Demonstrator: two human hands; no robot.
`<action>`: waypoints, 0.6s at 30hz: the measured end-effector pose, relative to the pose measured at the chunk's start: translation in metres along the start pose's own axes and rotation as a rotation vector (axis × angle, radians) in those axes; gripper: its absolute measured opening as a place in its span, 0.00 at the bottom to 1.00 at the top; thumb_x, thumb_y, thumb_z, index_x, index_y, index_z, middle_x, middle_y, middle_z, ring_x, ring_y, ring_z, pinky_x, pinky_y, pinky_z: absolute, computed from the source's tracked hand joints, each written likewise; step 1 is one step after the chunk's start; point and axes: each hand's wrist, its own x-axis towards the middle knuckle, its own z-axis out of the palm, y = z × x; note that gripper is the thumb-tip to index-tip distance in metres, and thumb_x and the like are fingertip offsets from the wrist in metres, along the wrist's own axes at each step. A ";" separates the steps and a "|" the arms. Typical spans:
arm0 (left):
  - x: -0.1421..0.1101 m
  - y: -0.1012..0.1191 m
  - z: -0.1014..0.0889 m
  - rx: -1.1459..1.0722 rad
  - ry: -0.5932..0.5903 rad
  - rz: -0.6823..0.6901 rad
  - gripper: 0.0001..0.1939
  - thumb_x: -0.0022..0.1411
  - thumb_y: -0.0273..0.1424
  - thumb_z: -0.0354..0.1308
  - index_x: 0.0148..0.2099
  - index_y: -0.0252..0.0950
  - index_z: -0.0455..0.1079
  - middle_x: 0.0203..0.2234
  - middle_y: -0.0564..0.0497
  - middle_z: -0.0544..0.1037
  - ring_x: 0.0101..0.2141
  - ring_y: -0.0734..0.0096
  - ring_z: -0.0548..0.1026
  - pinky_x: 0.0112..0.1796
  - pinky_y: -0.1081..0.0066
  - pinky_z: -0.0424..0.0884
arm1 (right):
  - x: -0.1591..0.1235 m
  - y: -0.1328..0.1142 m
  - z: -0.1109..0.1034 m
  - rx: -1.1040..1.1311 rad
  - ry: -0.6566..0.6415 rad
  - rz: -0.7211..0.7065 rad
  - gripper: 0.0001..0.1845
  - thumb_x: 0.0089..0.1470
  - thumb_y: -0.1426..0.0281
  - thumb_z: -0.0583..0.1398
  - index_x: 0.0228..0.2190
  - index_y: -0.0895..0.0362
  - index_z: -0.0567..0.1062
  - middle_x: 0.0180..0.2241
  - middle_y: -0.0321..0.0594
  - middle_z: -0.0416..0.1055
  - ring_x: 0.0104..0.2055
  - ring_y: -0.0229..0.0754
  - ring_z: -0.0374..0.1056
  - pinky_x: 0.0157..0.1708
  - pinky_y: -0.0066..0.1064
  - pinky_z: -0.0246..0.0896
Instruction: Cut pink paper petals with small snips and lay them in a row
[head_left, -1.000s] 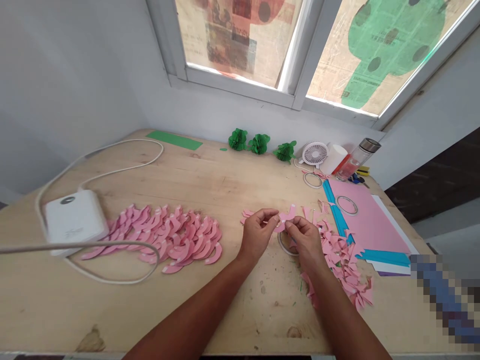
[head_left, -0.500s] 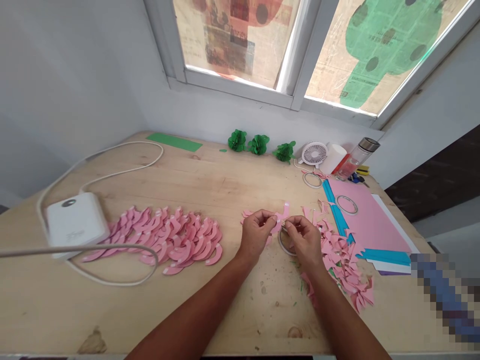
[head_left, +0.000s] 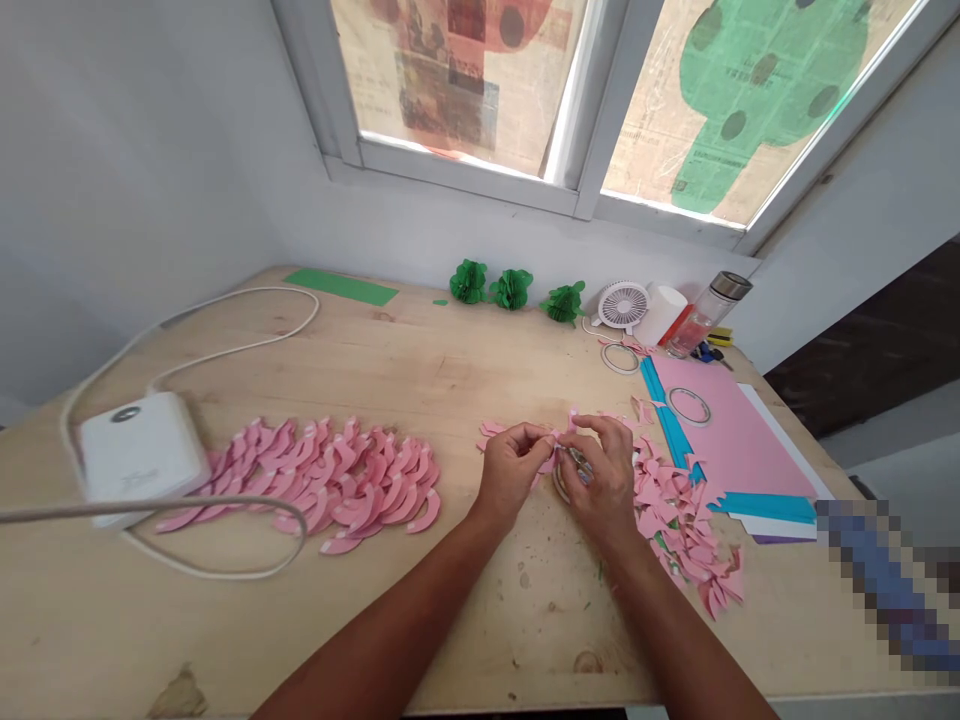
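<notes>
My left hand [head_left: 512, 468] and my right hand [head_left: 600, 475] meet over the middle of the wooden table [head_left: 420, 370]. Both pinch one small curved pink paper piece [head_left: 561, 437] between thumb and fingers. A tape ring [head_left: 564, 482] lies on the table just under my right hand, mostly hidden. To the left lies a large spread of curved pink paper pieces [head_left: 330, 485] with white tips. A heap of pink paper scraps [head_left: 679, 515] lies right of my right hand.
A white box [head_left: 142, 455] with a thick white cable [head_left: 225, 350] sits at the left. At the back stand green paper balls [head_left: 511, 288], a small white fan [head_left: 624, 305] and a bottle [head_left: 709, 312]. Pink and blue sheets [head_left: 720, 440] with tape rings [head_left: 688, 406] lie at the right.
My hands have closed in on each other, and the pink piece, which stuck up between them, is now mostly covered by my fingers. The view has shifted slightly.
</notes>
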 end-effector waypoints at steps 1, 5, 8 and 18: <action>0.000 0.000 0.000 -0.009 0.000 -0.008 0.07 0.47 0.32 0.61 0.24 0.33 0.70 0.18 0.53 0.72 0.22 0.76 0.68 0.25 0.77 0.65 | 0.000 0.001 0.000 -0.004 -0.001 -0.010 0.07 0.52 0.75 0.56 0.33 0.54 0.72 0.41 0.44 0.65 0.46 0.47 0.59 0.44 0.44 0.58; 0.000 0.001 0.001 -0.032 0.003 -0.039 0.09 0.46 0.33 0.62 0.23 0.32 0.70 0.17 0.54 0.71 0.20 0.79 0.66 0.22 0.78 0.62 | -0.001 0.002 0.001 -0.017 -0.005 -0.022 0.07 0.51 0.76 0.56 0.34 0.54 0.71 0.41 0.44 0.65 0.46 0.47 0.59 0.45 0.44 0.58; 0.000 -0.001 0.000 -0.024 -0.004 -0.039 0.09 0.46 0.33 0.62 0.23 0.32 0.70 0.17 0.54 0.71 0.19 0.79 0.65 0.21 0.78 0.61 | -0.001 0.001 0.001 -0.017 -0.012 -0.023 0.07 0.51 0.76 0.56 0.33 0.54 0.71 0.42 0.44 0.65 0.46 0.47 0.59 0.45 0.44 0.58; -0.001 0.000 0.000 -0.012 0.013 -0.037 0.09 0.46 0.33 0.62 0.23 0.32 0.69 0.16 0.54 0.70 0.19 0.79 0.65 0.21 0.78 0.62 | -0.001 -0.001 -0.001 0.025 -0.043 -0.017 0.07 0.51 0.77 0.55 0.31 0.55 0.69 0.43 0.44 0.65 0.47 0.47 0.59 0.46 0.44 0.57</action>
